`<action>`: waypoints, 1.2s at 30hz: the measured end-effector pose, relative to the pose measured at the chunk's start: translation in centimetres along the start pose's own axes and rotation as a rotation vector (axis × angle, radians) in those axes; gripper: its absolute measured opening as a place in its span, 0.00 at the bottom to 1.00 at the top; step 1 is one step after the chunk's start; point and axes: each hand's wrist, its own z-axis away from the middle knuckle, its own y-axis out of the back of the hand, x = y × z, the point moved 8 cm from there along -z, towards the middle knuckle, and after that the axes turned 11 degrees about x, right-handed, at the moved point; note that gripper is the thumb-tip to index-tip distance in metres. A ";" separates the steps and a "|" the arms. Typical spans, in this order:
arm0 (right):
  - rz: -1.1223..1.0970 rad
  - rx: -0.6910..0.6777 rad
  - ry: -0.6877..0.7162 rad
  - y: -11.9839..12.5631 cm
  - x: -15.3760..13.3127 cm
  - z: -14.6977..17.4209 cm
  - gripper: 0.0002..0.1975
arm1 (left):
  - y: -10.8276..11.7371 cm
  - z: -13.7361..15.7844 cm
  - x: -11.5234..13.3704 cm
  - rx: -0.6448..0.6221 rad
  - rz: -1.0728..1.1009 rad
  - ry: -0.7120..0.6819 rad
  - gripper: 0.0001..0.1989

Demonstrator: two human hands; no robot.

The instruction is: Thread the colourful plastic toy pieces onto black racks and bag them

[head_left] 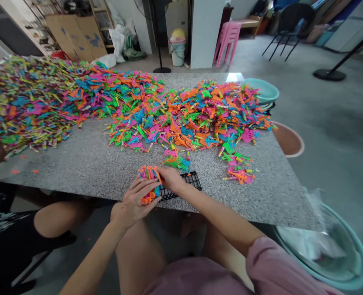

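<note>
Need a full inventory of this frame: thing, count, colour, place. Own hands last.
Table: one, speckled grey, centre
Heap: pieces uncountable, pink, orange, green, blue, yellow, along the table
Small pile: one, mixed colours, table's near right
Rack: one, black, near edge
Row of pieces: count unclear, mixed colours, rack's left end
Basins: at least three, turquoise and brown, right
Stools: stacked, count unclear, pink, back
Chair: one, black, back right
Pillar: one, white, back
Bucket: one, pale, beside pillar
Cardboard: brown, back left
Co-worker: one, dark clothing, left
Left hand: one, bare, around the row
Right hand: one, bare, row's right side
</note>
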 end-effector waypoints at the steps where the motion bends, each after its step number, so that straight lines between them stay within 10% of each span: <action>1: -0.001 -0.024 0.004 -0.1 -0.1 -0.5 0.06 | 0.0 0.1 0.0 0.005 -0.004 -0.001 0.16; 9: 0.018 -0.026 -0.019 -0.5 -0.9 0.0 0.09 | 0.1 -1.0 -0.2 -0.130 -0.079 -0.092 0.17; 14: 0.247 0.199 -0.016 6.6 2.7 1.5 0.26 | 0.1 -1.1 -0.3 -0.169 -0.089 -0.105 0.20; 20: 0.575 -0.068 0.247 9.3 7.4 0.5 0.11 | 0.0 -1.1 0.1 -0.226 -0.099 -0.109 0.21; 25: 0.215 0.181 0.153 10.1 6.6 4.9 0.08 | -0.1 -1.3 0.7 -0.278 -0.086 -0.058 0.22; 30: -0.250 0.205 -0.383 5.0 5.5 9.9 0.08 | -0.5 -1.2 1.1 -0.303 -0.101 -0.052 0.23; 36: -0.223 0.186 -0.414 0.7 1.5 9.2 0.05 | -0.6 -1.5 1.4 -0.323 -0.160 -0.078 0.22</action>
